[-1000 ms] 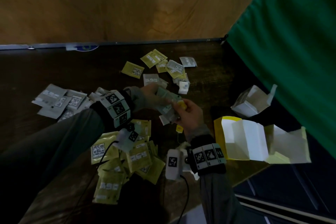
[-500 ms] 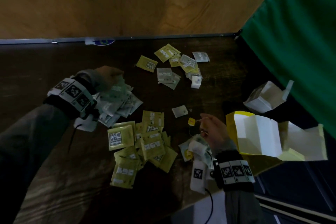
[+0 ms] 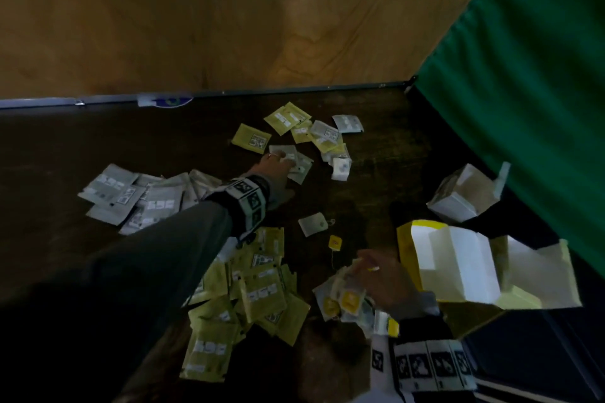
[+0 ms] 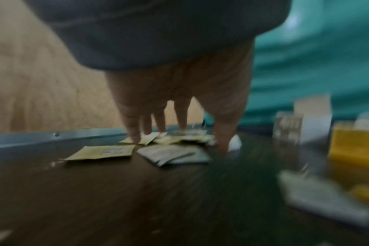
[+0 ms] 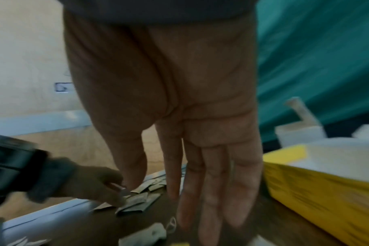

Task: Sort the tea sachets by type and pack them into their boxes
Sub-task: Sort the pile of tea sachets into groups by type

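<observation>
Print on the tea sachets (image 3: 252,142) too small to read, left wrist view smeared by motion blur, yellow box (image 4: 354,146) and white box (image 4: 312,123) there only vague blocks, left hand (image 3: 276,170) fingertips covering grey sachets (image 3: 296,162), contact unclear, yellow pile (image 3: 248,298) partly under the sleeve (image 3: 147,258).

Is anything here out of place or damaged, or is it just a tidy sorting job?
One thing stands out: a bare tea bag lies out of any wrapper on the table, its string and yellow tag trailing loose. More unwrapped bags are heaped beside the right hand.
</observation>
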A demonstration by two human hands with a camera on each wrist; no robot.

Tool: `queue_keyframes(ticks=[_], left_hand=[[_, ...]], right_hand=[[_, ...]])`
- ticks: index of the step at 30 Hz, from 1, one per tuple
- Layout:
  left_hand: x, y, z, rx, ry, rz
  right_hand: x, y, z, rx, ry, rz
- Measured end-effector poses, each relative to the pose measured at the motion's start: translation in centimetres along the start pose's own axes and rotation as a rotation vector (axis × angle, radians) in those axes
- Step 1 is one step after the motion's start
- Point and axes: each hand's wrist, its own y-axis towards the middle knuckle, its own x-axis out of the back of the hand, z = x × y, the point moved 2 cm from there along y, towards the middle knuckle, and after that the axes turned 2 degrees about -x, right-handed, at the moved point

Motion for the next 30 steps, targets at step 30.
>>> queue_keyframes(ticks=[30], left_hand=[[-0.3,7.4,-0.6,0.067,0.343,-0.025]], right_hand=[[-0.6,22.8,12.1,-0.258,-0.183,-0.203]])
